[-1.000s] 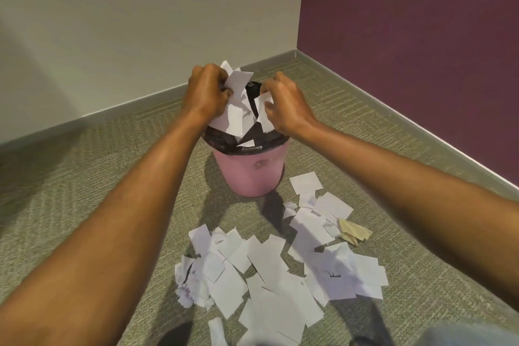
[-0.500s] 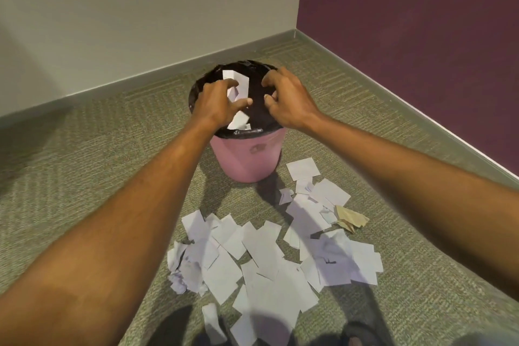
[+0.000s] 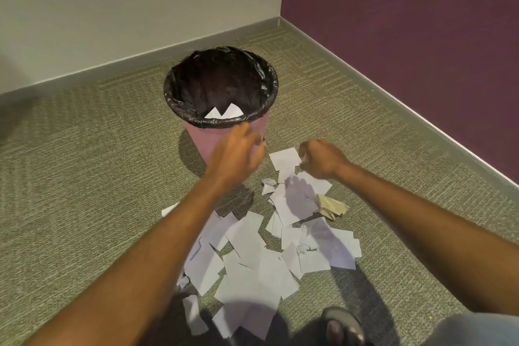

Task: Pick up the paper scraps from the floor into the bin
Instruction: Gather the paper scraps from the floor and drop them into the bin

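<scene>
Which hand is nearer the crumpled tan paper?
Right. The right hand hovers just above and slightly left of the crumpled tan paper; the left hand is farther left, in front of the pink bin.

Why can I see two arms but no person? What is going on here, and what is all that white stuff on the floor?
The camera sits on the person's head and looks down, so you see only their own two arms, as if you were them. There is just this one view. The left hand and the right hand hang low in front of a round pink bin with a black plastic liner. The left hand is open and looks empty; it is blurred. The right hand is curled, and I cannot tell whether it holds anything. Inside the bin lie a few white paper pieces. On the greenish carpet floor lies a heap of torn white paper scraps, and beside it one crumpled yellowish paper. A sandalled foot peeks in below.
</scene>
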